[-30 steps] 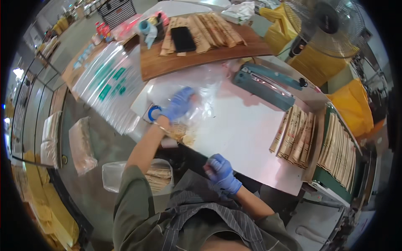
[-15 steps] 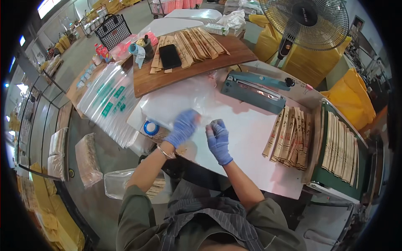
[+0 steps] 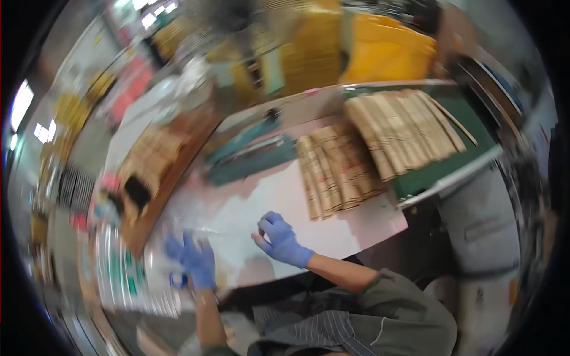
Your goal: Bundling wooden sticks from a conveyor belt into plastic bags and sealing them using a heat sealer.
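Note:
Both hands wear blue gloves with bare fingertips showing. My left hand (image 3: 195, 259), smeared by motion, has its fingers spread over the clear plastic bags (image 3: 159, 261) at the left of the white worktop (image 3: 279, 187). No object shows in its grasp. Farther right, my right hand (image 3: 282, 242) hovers over the worktop, fingers loosely bent with a gap at the thumb; I see nothing in it. Flat bundles of tan printed paper strips (image 3: 338, 172) lie beyond it to the right. More of these tan bundles (image 3: 407, 130) rest on the green surface (image 3: 475, 142).
A teal-grey bag sealer (image 3: 252, 157) stands at the worktop's back. To the left, a brown wooden board (image 3: 172, 199) carries more tan strips and a black phone (image 3: 138, 191). Green-printed plastic bags (image 3: 122, 267) lie left of it. A yellow sack (image 3: 389, 50) and a blurred fan stand behind.
The view has swung to the right, blurring much of the scene. My hands have come apart, and the left one's fingers are now spread.

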### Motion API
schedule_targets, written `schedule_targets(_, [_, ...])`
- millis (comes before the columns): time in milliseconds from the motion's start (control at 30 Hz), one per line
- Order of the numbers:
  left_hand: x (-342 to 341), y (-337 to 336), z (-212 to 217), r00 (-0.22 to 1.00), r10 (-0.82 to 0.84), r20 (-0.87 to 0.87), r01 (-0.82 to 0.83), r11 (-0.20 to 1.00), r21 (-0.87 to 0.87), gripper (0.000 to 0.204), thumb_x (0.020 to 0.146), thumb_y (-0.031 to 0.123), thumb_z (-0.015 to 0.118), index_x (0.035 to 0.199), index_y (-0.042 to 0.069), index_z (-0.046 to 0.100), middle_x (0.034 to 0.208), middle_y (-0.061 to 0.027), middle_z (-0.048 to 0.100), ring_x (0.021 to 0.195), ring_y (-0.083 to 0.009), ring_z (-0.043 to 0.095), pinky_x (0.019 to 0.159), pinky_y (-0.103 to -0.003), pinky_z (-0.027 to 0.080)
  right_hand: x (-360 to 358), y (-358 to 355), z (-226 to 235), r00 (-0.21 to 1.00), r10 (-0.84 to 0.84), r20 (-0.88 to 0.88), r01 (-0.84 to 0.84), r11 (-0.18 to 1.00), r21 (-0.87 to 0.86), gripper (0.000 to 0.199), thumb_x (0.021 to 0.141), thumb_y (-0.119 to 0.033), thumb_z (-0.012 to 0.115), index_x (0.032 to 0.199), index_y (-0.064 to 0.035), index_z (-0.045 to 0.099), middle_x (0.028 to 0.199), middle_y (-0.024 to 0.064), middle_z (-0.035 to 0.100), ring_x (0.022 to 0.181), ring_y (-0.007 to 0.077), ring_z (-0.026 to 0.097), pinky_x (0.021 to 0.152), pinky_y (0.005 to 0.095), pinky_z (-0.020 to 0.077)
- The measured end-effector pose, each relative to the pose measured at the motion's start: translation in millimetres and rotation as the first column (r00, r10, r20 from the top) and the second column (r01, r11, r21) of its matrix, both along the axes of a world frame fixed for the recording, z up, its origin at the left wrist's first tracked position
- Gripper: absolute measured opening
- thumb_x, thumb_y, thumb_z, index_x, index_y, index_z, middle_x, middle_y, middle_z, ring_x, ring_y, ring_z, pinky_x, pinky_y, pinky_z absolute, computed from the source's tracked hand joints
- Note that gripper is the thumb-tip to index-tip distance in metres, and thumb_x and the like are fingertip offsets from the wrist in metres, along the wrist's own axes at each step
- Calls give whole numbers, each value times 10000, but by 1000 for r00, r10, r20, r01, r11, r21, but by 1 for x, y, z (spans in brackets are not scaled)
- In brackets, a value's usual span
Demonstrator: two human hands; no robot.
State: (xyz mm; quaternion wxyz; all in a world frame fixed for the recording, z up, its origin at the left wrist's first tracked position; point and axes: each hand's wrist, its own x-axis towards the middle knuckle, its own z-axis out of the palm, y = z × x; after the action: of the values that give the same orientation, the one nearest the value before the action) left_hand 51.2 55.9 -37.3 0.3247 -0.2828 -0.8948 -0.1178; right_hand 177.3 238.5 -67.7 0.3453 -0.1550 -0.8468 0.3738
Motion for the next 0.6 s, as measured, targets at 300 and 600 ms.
schedule_targets(300, [80, 185, -43, 465, -788, 404, 613, 616, 496, 276, 793, 140, 550, 1044, 26, 529, 1300, -203, 418, 1261, -354, 336, 1023, -383, 297, 261, 431, 72, 197, -978, 63, 665, 181, 724, 516, 779, -397, 564, 1104, -1, 502, 1077, 206, 536, 954, 355, 525, 841, 387, 427])
schedule_targets(600, [66, 327, -98, 477, -674, 564, 307, 729, 612, 502, 834, 313, 562, 1210, -1, 452, 1294, -202, 428, 1200, -340, 401, 1000, -368, 329, 104, 328, 75, 583, -637, 504, 372, 761, 532, 475, 843, -383, 458, 1109, 8, 507, 1077, 231, 547, 1024, 358, 516, 901, 437, 406])
